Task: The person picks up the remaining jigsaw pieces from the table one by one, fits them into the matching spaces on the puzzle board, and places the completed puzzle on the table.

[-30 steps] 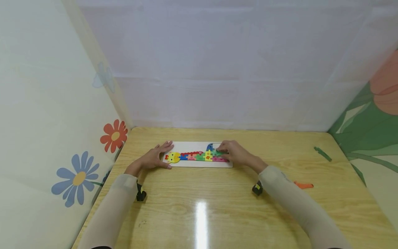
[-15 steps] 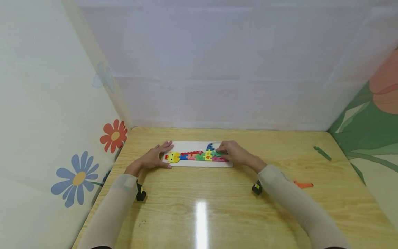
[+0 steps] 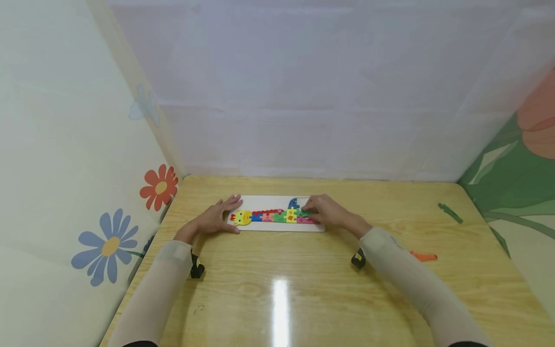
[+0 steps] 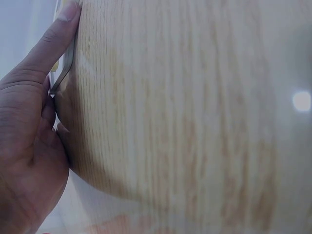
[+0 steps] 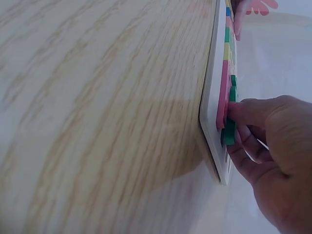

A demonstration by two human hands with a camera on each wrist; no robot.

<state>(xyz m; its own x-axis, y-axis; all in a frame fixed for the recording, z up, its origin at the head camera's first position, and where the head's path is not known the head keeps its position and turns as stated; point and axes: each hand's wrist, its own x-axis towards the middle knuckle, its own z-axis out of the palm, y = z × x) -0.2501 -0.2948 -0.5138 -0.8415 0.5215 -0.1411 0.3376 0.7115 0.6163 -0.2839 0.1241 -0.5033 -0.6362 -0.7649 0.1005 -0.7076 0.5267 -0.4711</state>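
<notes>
Pinching a green piece [image 5: 229,135] between thumb and fingers, my right hand [image 3: 326,212] is positioned at the right end of the white board [image 3: 262,201]. Grip gap: narrow, the fingers set to the thickness of the piece. The green piece adjoins the pink piece [image 5: 224,87] and stands proud of it in the right wrist view; whether it is fully seated I cannot tell.

My left hand [image 3: 215,217] spans the left end of the board, fingers spread wide. Its thumb rests along the near edge; the other fingertips reach the far edge.

Between my hands, the board lies flat on the worktop [image 3: 243,289], carrying a giraffe puzzle. Layout, left to right: yellow head [image 3: 241,218], blue neck piece [image 3: 256,217], salmon piece [image 3: 266,218], mid-green piece [image 3: 279,218], yellow piece [image 3: 291,215], then the pink piece. A red mane [image 3: 269,212] runs along the far side of the neck. A dark blue piece [image 3: 293,203] extends from the body toward the far edge.

Outward, to the right: a slim dark green piece [image 3: 450,213] lies loose near the far right corner, and an orange piece [image 3: 425,257] lies nearer, beside my right sleeve [image 3: 416,284]. A pale wall sheet [image 3: 295,96] rises behind the worktop.
</notes>
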